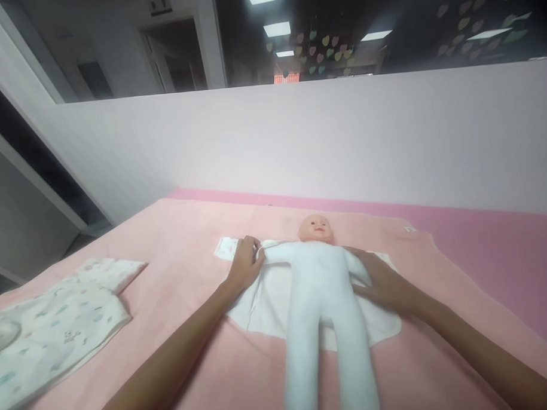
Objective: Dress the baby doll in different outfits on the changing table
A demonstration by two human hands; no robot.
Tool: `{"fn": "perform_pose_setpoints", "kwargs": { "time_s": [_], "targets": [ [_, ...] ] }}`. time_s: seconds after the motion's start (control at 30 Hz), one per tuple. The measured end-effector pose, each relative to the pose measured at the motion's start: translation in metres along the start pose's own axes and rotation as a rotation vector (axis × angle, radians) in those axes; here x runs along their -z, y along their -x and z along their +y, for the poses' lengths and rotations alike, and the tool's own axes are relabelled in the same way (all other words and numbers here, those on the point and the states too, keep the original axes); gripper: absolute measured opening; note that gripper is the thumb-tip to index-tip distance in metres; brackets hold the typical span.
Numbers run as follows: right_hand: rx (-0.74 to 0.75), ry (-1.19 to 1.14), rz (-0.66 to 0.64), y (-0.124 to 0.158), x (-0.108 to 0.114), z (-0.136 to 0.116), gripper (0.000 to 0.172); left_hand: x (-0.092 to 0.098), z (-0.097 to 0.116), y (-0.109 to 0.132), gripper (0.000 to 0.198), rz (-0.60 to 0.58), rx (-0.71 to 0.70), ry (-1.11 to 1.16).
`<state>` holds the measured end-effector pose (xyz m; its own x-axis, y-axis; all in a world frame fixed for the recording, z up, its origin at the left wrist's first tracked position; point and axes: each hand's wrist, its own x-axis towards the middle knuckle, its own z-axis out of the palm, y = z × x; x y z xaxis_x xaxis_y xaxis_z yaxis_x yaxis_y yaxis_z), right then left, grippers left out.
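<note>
A baby doll (323,275) with a white cloth body lies face up on an open white baby shirt (274,300). My left hand (247,260) is at the end of the doll's arm on the left, fingers curled on the shirt's sleeve; a printed white cuff (226,248) sticks out beyond it. My right hand (379,279) wraps round the doll's other arm, fingers above and thumb below. The doll's legs reach toward me, and its body covers the middle of the shirt.
Printed white baby clothing (66,320) lies at the left on a peach blanket (178,292). Pink mat (494,251) shows along the back and right. A white wall (298,144) with windows above stands behind.
</note>
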<state>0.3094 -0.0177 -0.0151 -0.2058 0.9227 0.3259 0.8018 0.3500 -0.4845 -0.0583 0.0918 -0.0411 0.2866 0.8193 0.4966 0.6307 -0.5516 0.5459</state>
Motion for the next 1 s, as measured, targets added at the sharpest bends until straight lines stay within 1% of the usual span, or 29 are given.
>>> {"fn": "perform_pose_setpoints", "kwargs": {
  "time_s": [0.1,0.2,0.27,0.33,0.47,0.57,0.63,0.73,0.8,0.9,1.0],
  "targets": [
    [-0.045,-0.078,-0.016,-0.016,-0.010,0.004,0.057,0.002,0.003,-0.005,0.007,-0.016,0.026,0.006],
    [-0.086,-0.098,0.002,-0.037,-0.018,0.004,0.057,0.005,0.005,-0.011,0.012,-0.049,0.038,0.018],
    [-0.138,-0.109,0.003,-0.050,-0.022,-0.004,0.056,0.008,0.007,-0.014,0.015,-0.081,0.024,0.018],
    [-0.176,-0.128,0.002,-0.061,-0.027,-0.019,0.053,0.010,0.008,-0.018,0.016,-0.094,0.012,0.017],
    [-0.132,-0.179,-0.017,-0.078,-0.036,-0.050,0.047,0.014,0.010,-0.026,0.018,-0.084,0.055,0.033],
    [-0.141,-0.187,-0.041,-0.084,-0.039,-0.057,0.053,0.019,0.009,-0.026,0.023,-0.102,0.079,0.042],
    [-0.155,-0.207,-0.072,-0.082,-0.039,-0.055,0.055,0.026,0.006,-0.023,0.026,-0.130,0.040,0.037],
    [-0.133,-0.264,-0.150,-0.076,-0.038,-0.049,0.055,0.040,-0.009,-0.015,0.031,-0.137,-0.038,-0.034],
    [-0.129,-0.291,-0.203,-0.073,-0.037,-0.046,0.059,0.051,-0.028,-0.012,0.037,-0.122,-0.036,-0.123],
    [-0.147,-0.308,-0.258,-0.070,-0.035,-0.044,0.066,0.062,-0.066,-0.009,0.045,-0.147,0.031,-0.214],
    [-0.115,-0.313,-0.280,-0.064,-0.029,-0.044,0.067,0.065,-0.095,-0.005,0.052,-0.196,0.107,-0.220]
  ]
}}
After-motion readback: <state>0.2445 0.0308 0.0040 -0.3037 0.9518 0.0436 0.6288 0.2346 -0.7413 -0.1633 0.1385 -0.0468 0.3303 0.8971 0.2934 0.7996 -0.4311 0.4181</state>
